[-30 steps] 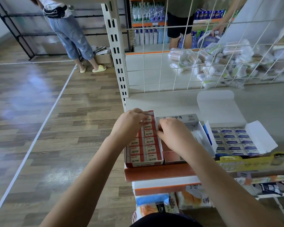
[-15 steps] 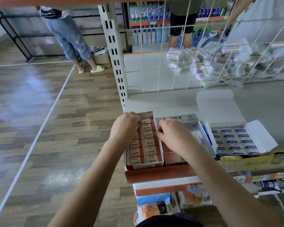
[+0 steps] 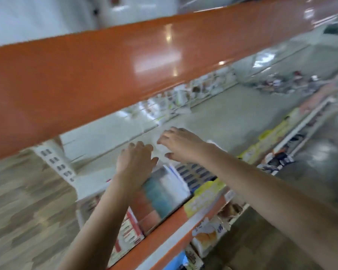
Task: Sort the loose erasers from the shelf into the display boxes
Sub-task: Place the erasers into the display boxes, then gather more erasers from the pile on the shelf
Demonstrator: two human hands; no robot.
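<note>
Though blurred — display boxes [image 3: 164, 193] beneath hands [image 3: 156, 152]

**One head-worn view, tilted and blurred, close under a shelf edge**

The scene is being viewed from a single wide-angle camera worn on the head, and no second view is being supplied for comparison. The camera is being pointed forward and down, rolled so that the orange shelf edge [image 3: 109, 75] is crossing the upper frame diagonally at very close range. The grey shelf [image 3: 232, 121] below is being seen from near, with heavy motion blur.
</note>
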